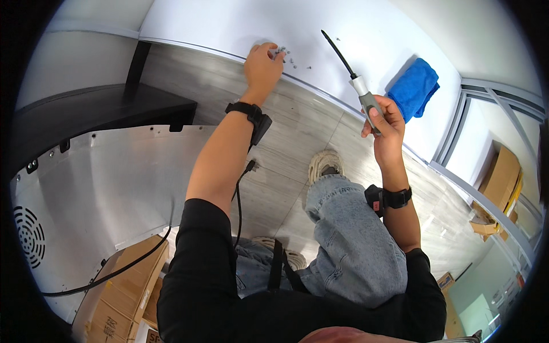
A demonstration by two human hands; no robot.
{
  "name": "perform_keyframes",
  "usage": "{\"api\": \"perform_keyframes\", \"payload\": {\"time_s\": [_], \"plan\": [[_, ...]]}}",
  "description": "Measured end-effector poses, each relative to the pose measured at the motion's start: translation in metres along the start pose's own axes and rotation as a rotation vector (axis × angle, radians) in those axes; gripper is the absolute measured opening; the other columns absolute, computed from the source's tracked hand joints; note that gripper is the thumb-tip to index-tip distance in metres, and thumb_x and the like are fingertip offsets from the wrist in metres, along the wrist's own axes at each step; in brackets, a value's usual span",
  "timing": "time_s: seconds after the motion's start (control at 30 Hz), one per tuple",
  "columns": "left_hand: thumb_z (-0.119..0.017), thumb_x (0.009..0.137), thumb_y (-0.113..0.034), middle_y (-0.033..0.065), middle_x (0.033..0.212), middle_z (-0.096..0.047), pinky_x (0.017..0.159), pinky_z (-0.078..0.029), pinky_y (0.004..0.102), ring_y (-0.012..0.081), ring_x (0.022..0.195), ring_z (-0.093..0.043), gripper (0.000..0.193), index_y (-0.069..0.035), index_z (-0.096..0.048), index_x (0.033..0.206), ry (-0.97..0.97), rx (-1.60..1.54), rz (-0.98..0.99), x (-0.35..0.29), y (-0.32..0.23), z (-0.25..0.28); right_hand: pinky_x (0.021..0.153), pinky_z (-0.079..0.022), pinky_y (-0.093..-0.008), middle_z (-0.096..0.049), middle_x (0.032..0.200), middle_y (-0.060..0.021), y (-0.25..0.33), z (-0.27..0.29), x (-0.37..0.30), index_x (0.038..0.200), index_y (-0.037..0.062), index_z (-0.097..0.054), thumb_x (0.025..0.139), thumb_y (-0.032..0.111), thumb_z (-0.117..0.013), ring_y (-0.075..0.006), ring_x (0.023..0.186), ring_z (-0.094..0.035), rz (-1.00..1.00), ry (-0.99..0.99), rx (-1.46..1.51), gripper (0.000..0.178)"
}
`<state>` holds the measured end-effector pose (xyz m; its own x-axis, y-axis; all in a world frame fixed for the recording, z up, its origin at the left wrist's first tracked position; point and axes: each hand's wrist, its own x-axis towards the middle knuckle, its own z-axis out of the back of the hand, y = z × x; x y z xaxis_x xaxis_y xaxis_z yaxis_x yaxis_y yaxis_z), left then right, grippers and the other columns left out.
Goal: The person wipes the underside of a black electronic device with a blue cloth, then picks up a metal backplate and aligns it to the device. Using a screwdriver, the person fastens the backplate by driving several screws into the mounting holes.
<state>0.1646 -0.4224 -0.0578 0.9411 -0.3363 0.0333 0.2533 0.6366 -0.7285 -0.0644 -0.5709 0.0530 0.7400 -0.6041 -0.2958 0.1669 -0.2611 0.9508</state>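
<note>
On the white tabletop (217,23), near its front edge, my left hand (264,67) reaches to a small scatter of screws (289,56). Its fingers curl at the pile with the tips bent together, and whether a screw is between them is too small to see. My right hand (384,123) grips the grey handle of a screwdriver (361,86). The black shaft points up and away to the left, over the table and apart from the screws. One loose screw (338,39) lies beyond the shaft. A folded blue cloth (414,88) rests just past my right hand.
At the left stands a bare metal panel (126,183) with round vent slots, beside a black surface (114,108). A black cable (239,200) hangs near my left arm. Cardboard boxes (123,286) sit lower left, another box (500,177) far right, behind a metal frame (480,191).
</note>
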Motion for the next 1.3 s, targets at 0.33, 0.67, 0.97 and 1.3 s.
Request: {"api": "perform_keyframes", "payload": {"time_s": [0.33,0.67,0.97,1.3], "plan": [[-0.067,0.079,-0.017,0.0049,0.087,-0.060,0.066,-0.048,0.0340,0.0221,0.074,-0.060,0.011,-0.008,-0.068,0.087,-0.062,0.038,0.016,0.007,-0.001,-0.007,0.047,-0.044,-0.0234,-0.060,0.080,-0.0049,0.004,-0.002,-0.001,0.107,-0.0001,-0.057,0.086,0.013,-0.062,-0.0102,0.052,-0.052,0.025,-0.005,-0.010,0.025],[-0.062,0.085,-0.016,0.0045,0.100,-0.057,0.066,-0.048,0.0353,0.0220,0.075,-0.060,0.008,-0.009,-0.065,0.088,-0.135,-0.096,0.094,0.014,0.002,-0.005,0.047,-0.044,-0.0233,-0.060,0.082,-0.0051,0.008,-0.008,0.002,0.108,-0.0003,-0.057,0.086,0.012,-0.062,-0.0102,0.054,-0.052,0.023,0.019,-0.013,0.026],[-0.048,0.096,-0.010,0.0061,0.094,-0.053,0.061,-0.044,0.0259,0.0130,0.070,-0.047,0.027,0.002,-0.048,0.119,0.104,-1.481,0.558,-0.015,-0.020,0.079,0.051,-0.042,-0.0221,-0.063,0.091,-0.0069,0.015,-0.037,0.010,0.108,-0.0005,-0.057,0.083,0.002,-0.063,-0.0090,0.056,-0.051,0.052,0.276,-0.121,0.026],[-0.046,0.096,-0.013,0.0059,0.104,-0.063,0.078,-0.048,0.0301,0.0158,0.086,-0.056,0.015,-0.006,-0.054,0.108,-0.017,-2.122,0.521,-0.082,-0.002,0.157,0.051,-0.041,-0.0214,-0.062,0.095,-0.0091,0.008,-0.095,0.008,0.110,-0.0017,-0.057,0.079,-0.003,-0.063,-0.0074,0.058,-0.049,0.085,0.586,-0.166,0.032]]}}
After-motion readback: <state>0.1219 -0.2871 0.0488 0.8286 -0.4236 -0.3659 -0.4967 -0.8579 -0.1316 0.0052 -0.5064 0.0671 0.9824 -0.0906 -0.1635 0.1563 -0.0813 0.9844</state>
